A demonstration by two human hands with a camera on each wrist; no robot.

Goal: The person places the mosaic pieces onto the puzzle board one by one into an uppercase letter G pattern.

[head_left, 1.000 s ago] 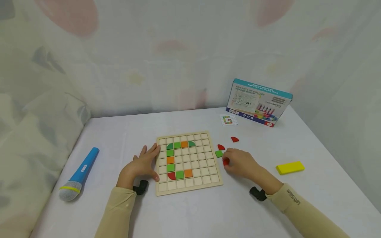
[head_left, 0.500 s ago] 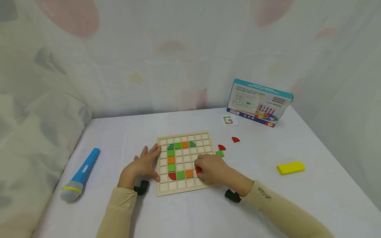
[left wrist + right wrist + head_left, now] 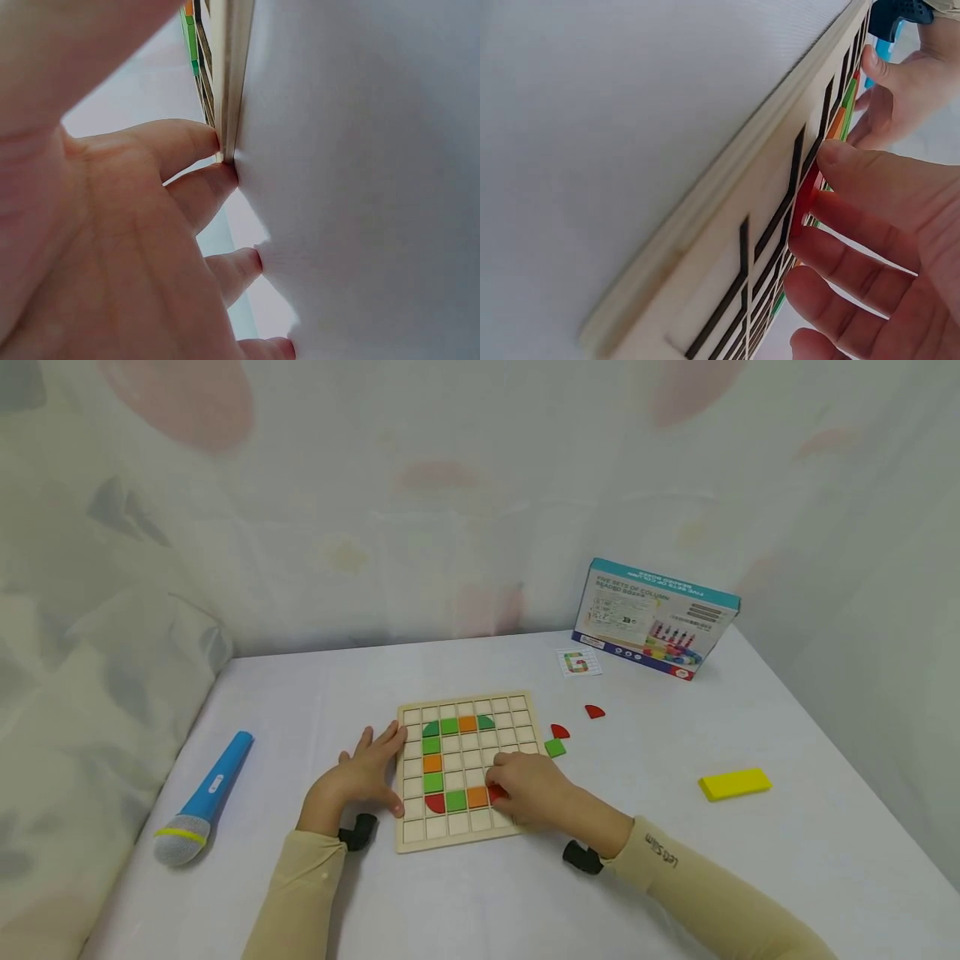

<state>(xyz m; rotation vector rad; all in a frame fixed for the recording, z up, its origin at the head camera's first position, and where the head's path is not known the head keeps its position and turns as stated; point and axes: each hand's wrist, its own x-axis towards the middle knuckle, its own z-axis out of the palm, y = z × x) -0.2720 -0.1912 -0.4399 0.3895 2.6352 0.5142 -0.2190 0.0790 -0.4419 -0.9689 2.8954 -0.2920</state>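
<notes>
A wooden grid board (image 3: 471, 760) lies on the white table, with green, orange and red tiles set in its cells in a C-like outline. My left hand (image 3: 354, 787) spreads along the board's left edge; in the left wrist view its fingertips (image 3: 217, 174) touch the edge and the tabletop. Over the lower right of the board, my right hand (image 3: 531, 787) pinches a red quarter-circle tile (image 3: 807, 193) between thumb and fingers. That tile sits at the cell right of the lower orange square tile (image 3: 477, 797), partly hidden by the fingers.
Right of the board lie a green square tile (image 3: 555, 747) and two red quarter-circle tiles (image 3: 595, 712). Behind them are a pattern card (image 3: 579, 662) and a printed box (image 3: 655, 620). A yellow block (image 3: 735, 784) lies right, a blue toy microphone (image 3: 204, 802) left.
My right hand has carried the red quarter-circle tile from beside the board leftward onto its lower row, then shifted slightly and lowered it at the cell. The left hand has stayed at the edge.
</notes>
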